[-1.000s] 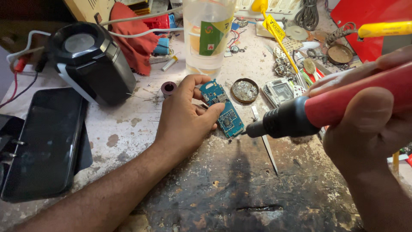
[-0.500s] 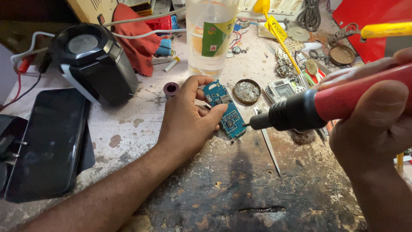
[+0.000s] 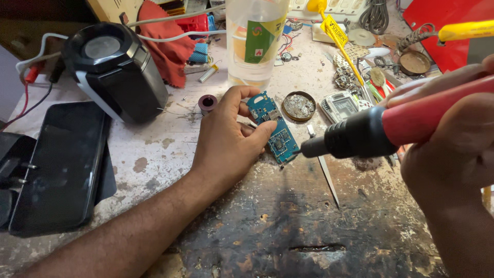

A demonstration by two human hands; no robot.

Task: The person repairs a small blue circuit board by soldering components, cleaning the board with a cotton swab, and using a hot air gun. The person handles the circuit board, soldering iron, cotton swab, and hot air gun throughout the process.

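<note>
Left hand (image 3: 226, 146): grip pinning the blue circuit board (image 3: 274, 128) flat on the worktop (image 3: 288, 226), thumb and fingertips at its edges. Right hand (image 3: 453, 149): grip clenched round the red-and-black soldering iron (image 3: 391, 128), tip touching the board's lower right corner. Solder tin (image 3: 299, 106) just beside.
</note>
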